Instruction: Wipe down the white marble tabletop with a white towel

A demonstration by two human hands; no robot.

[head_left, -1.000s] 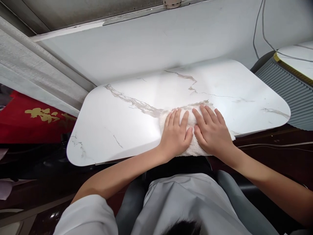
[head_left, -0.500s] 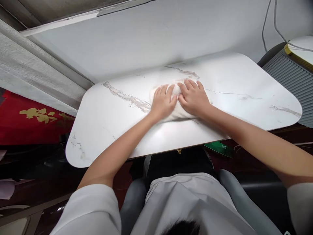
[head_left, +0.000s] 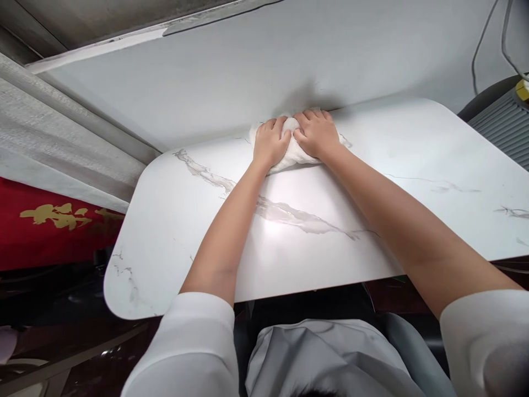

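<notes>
A bunched white cloth [head_left: 296,153] lies at the far edge of the white marble-patterned table [head_left: 198,220], close against the wall. My left hand [head_left: 271,140] presses on its left half, fingers curled over the fabric. On the right half, my right hand [head_left: 317,131] grips it in the same way, its fingertips near the wall. Between the two thumbs a fold of the cloth bulges up. Both arms are stretched out over the tabletop. What lies under the cloth is hidden.
Behind the table rises a pale wall [head_left: 231,77]. A light curtain [head_left: 61,132] hangs at the left, above a red cloth with gold lettering [head_left: 53,231]. To the right stand a grey ribbed unit [head_left: 504,129] and hanging cables [head_left: 481,49].
Both hands have pushed the cloth away from me, from the middle of the table to its back edge. My arms are straighter, and the view has shifted slightly.
</notes>
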